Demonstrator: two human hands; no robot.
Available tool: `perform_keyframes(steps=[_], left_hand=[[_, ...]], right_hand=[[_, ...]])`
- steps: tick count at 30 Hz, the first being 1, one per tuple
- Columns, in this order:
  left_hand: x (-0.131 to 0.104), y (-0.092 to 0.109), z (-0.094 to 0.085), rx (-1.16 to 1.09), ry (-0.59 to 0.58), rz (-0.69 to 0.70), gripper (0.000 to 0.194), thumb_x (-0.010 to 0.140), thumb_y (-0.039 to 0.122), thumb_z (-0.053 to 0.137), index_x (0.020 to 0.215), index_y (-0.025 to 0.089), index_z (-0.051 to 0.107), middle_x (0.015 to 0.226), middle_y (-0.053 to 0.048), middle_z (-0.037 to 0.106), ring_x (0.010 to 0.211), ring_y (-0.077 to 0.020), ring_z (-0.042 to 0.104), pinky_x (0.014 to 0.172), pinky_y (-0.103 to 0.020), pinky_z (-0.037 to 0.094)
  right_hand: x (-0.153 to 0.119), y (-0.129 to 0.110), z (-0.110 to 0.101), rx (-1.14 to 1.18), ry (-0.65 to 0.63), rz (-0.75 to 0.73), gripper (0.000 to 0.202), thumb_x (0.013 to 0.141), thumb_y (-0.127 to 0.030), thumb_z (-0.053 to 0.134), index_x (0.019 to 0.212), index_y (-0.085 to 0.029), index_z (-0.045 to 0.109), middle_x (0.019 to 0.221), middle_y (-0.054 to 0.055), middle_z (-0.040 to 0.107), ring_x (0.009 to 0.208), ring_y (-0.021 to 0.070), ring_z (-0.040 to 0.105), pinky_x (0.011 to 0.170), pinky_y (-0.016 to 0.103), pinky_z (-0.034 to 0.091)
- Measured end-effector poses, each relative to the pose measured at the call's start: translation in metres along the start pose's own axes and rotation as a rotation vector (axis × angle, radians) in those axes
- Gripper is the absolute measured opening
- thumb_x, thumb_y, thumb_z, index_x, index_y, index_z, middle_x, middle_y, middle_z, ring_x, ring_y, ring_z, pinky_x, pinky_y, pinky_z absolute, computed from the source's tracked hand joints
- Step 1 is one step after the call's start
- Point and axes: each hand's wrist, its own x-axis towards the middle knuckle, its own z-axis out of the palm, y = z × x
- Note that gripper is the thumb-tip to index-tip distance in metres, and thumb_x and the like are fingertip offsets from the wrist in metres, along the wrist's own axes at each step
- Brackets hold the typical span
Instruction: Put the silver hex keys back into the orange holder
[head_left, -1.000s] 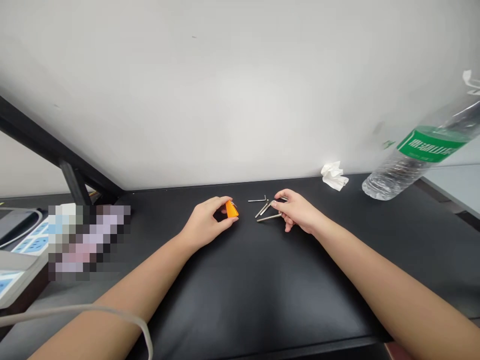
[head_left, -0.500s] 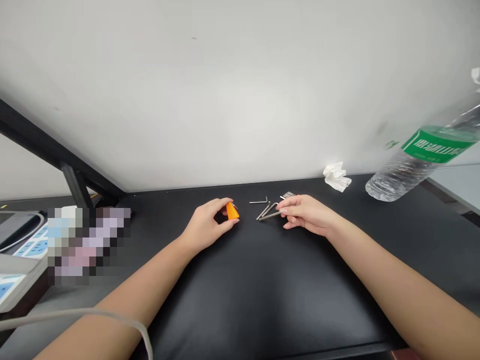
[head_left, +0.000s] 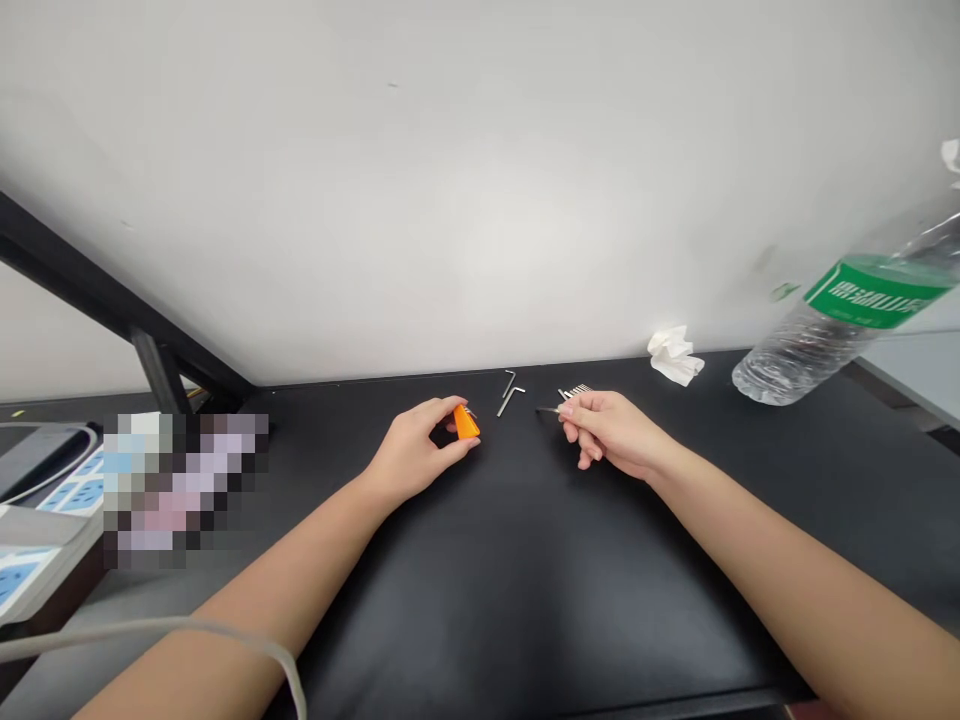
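Observation:
My left hand [head_left: 415, 447] is closed on an orange hex key holder [head_left: 466, 422], gripping it between thumb and fingers above the black tabletop. A bit of metal shows at the holder's upper edge. My right hand [head_left: 609, 428] pinches a thin metal hex key [head_left: 548, 410], whose far end points left toward the holder. Between the hands, two L-shaped hex keys [head_left: 508, 402] lie on the table. Behind my right fingertips, several more hex keys [head_left: 579, 389] rest side by side, partly hidden by the hand.
A crumpled white tissue [head_left: 674, 355] lies near the wall. To the right stands a large clear bottle [head_left: 810, 340] with a green label. At the left are a black metal frame [head_left: 159, 375] and power strips [head_left: 75, 495]. A pale cable [head_left: 225, 630] crosses over my left forearm.
The hex keys between my hands are fewer and lie differently. The one in my right hand looks thinner and points left. My left hand has stayed with the orange holder.

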Motion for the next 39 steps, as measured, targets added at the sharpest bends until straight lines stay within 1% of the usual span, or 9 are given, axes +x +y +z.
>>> perform_keyframes(steps=[6, 12, 17, 21, 24, 26, 30, 34, 39], left_hand=[[-0.001, 0.0, 0.001, -0.031, -0.01, -0.004, 0.041, 0.085, 0.039, 0.075, 0.121, 0.023, 0.064, 0.098, -0.001, 0.071, 0.085, -0.0166, 0.069, 0.083, -0.03, 0.056], [-0.002, 0.0, 0.001, -0.029, -0.01, -0.009, 0.039, 0.085, 0.038, 0.074, 0.12, 0.023, 0.064, 0.095, -0.001, 0.07, 0.084, -0.0163, 0.068, 0.082, -0.03, 0.056], [-0.001, 0.001, 0.0, -0.041, -0.022, -0.017, 0.041, 0.085, 0.039, 0.074, 0.121, 0.023, 0.064, 0.099, -0.001, 0.071, 0.085, -0.016, 0.069, 0.083, -0.029, 0.057], [0.0, 0.002, 0.0, -0.026, -0.017, -0.009, 0.042, 0.086, 0.042, 0.074, 0.122, 0.023, 0.064, 0.101, -0.002, 0.072, 0.086, -0.0168, 0.069, 0.083, -0.03, 0.058], [0.0, 0.002, 0.001, -0.022, -0.023, 0.0, 0.043, 0.086, 0.043, 0.073, 0.122, 0.023, 0.064, 0.101, -0.002, 0.072, 0.087, -0.0173, 0.069, 0.082, -0.03, 0.058], [0.0, 0.001, 0.002, -0.019, -0.023, 0.004, 0.043, 0.086, 0.043, 0.073, 0.122, 0.023, 0.064, 0.1, -0.002, 0.072, 0.086, -0.0176, 0.069, 0.082, -0.03, 0.058], [0.0, 0.001, 0.002, -0.008, -0.017, -0.004, 0.043, 0.086, 0.044, 0.072, 0.122, 0.024, 0.064, 0.1, -0.002, 0.073, 0.087, -0.0183, 0.069, 0.082, -0.031, 0.058], [0.001, 0.002, 0.003, -0.008, -0.024, -0.004, 0.043, 0.086, 0.044, 0.072, 0.123, 0.024, 0.064, 0.102, -0.002, 0.073, 0.087, -0.0184, 0.07, 0.082, -0.031, 0.058], [0.0, 0.002, 0.003, -0.017, -0.025, -0.008, 0.044, 0.085, 0.045, 0.073, 0.123, 0.024, 0.064, 0.102, -0.002, 0.072, 0.088, -0.0183, 0.07, 0.083, -0.031, 0.058]], right_hand=[[-0.004, 0.003, 0.014, -0.1, 0.05, -0.017, 0.031, 0.096, -0.048, 0.061, 0.085, -0.02, 0.052, 0.068, 0.0, 0.07, 0.033, 0.0066, 0.044, 0.037, 0.026, 0.053], [-0.004, 0.003, 0.01, -0.235, 0.025, 0.081, 0.021, 0.101, -0.039, 0.048, 0.089, -0.022, 0.049, 0.066, -0.001, 0.07, 0.03, 0.007, 0.037, 0.032, 0.023, 0.04], [-0.007, 0.0, 0.007, -0.729, 0.003, 0.141, 0.023, 0.098, -0.038, 0.051, 0.083, -0.022, 0.057, 0.064, -0.001, 0.067, 0.037, 0.0112, 0.048, 0.039, 0.026, 0.035], [-0.003, 0.003, 0.005, -1.13, 0.222, -0.099, 0.022, 0.097, -0.038, 0.057, 0.082, -0.023, 0.062, 0.076, 0.002, 0.067, 0.068, 0.0183, 0.063, 0.057, 0.029, 0.042], [0.006, 0.008, 0.002, -1.298, 0.382, -0.198, 0.018, 0.1, -0.037, 0.056, 0.102, -0.022, 0.065, 0.105, 0.007, 0.067, 0.084, 0.0209, 0.065, 0.065, 0.031, 0.045], [0.011, 0.011, 0.0, -1.384, 0.414, -0.212, 0.022, 0.102, -0.036, 0.054, 0.114, -0.021, 0.065, 0.119, 0.009, 0.063, 0.088, 0.0218, 0.066, 0.066, 0.032, 0.045], [0.016, 0.015, -0.001, -1.488, 0.365, -0.296, 0.023, 0.104, -0.024, 0.048, 0.117, -0.02, 0.067, 0.12, 0.01, 0.063, 0.093, 0.0228, 0.066, 0.07, 0.033, 0.047], [0.014, 0.015, 0.004, -1.407, 0.219, -0.418, 0.028, 0.105, -0.017, 0.043, 0.11, -0.02, 0.07, 0.111, 0.009, 0.065, 0.096, 0.0209, 0.065, 0.08, 0.032, 0.049], [0.002, 0.013, 0.017, -1.241, 0.012, -0.52, 0.026, 0.105, -0.035, 0.05, 0.115, -0.022, 0.071, 0.111, 0.008, 0.062, 0.091, 0.0184, 0.064, 0.086, 0.033, 0.052]])
